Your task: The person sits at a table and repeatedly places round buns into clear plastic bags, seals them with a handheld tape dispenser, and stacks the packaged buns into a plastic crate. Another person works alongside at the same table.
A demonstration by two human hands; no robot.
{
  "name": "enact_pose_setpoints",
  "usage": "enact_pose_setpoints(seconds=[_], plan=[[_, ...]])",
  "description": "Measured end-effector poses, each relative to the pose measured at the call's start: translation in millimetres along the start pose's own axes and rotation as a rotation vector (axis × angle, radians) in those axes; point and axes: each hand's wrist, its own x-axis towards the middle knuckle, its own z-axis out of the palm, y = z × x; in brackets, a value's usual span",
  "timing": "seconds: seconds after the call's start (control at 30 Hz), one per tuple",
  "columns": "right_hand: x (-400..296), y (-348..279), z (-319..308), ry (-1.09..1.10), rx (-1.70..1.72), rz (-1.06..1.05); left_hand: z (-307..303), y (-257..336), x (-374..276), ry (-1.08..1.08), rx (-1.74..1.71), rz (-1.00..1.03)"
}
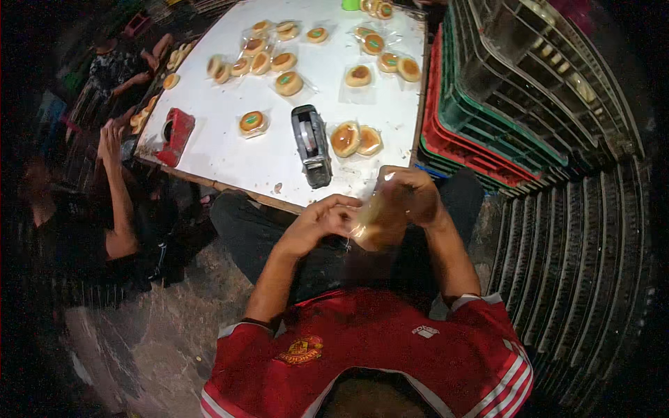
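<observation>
My left hand (332, 217) and my right hand (415, 193) meet over my lap at the table's near edge. Between them is a clear plastic bag (377, 222), blurred and shiny, with something yellowish-brown inside. My right fingers grip its top; my left fingertips pinch its left side. Whether a bun is inside I cannot tell. Just beyond my hands, two browned round buns (346, 140) lie together, one leaning on the other. To their left stands a black tape dispenser (312, 146) with a tape roll. Farther left sits a bagged bun (252, 122) bearing a green mark.
More bagged buns (260, 62) lie scattered over the white table (219, 151). A red tape dispenser (177, 137) stands at the left edge. Stacked plastic crates (470, 141) rise close on the right. At the left, other people's arms (117, 183) are near the table.
</observation>
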Motion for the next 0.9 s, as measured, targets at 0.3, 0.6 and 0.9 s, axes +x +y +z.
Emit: enact_pose_setpoints(seconds=[0.3,0.6,0.9], plan=[[30.5,-7.6,13.5,-0.043,-0.26,0.053,-11.8,0.0,8.1,0.013,0.316,-0.165],[-9.6,39.5,28.5,0.246,-0.134,0.031,-8.7,-15.8,17.8,0.426,-0.189,0.056],[14.6,22.0,62.8,0.617,-0.431,0.222,0.2,5.1,17.5,0.534,-0.145,0.172]])
